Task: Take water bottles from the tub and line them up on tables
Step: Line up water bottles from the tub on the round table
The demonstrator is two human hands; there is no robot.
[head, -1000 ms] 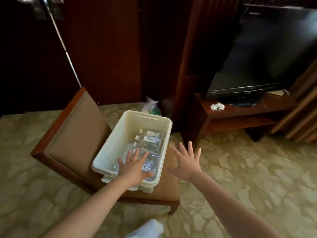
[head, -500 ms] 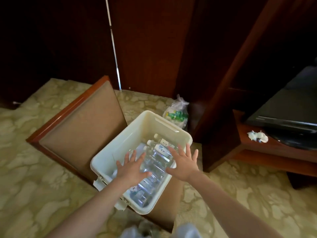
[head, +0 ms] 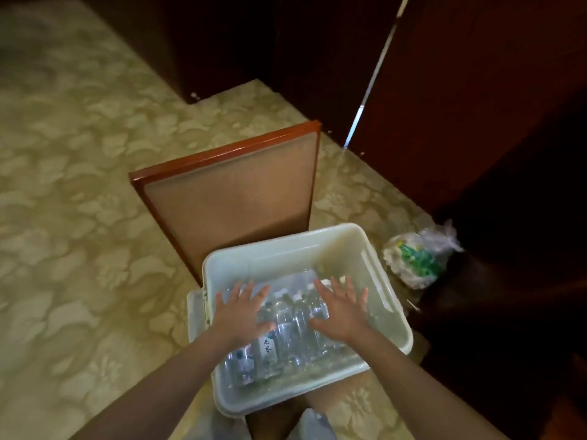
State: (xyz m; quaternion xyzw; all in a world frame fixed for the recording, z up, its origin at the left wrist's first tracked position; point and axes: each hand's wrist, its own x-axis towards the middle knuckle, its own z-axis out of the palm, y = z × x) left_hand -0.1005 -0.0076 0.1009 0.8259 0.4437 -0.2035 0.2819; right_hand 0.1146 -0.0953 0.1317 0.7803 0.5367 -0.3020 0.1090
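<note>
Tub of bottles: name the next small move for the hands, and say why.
Probably lower both and curl fingers round a bottle each: left hand and right hand are spread open over the water bottles lying in the tub, gripping nothing yet.

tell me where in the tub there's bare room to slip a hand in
Free: the tub floor along its right wall, beyond the right hand, and by the far wall. Crowded: left and middle, where bottles lie side by side under the left hand.

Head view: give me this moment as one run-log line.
stage: pre-grasp | left hand: open, spread above water bottles in tub | right hand: open, spread above water bottles | held: nothing | tub: on chair
</note>
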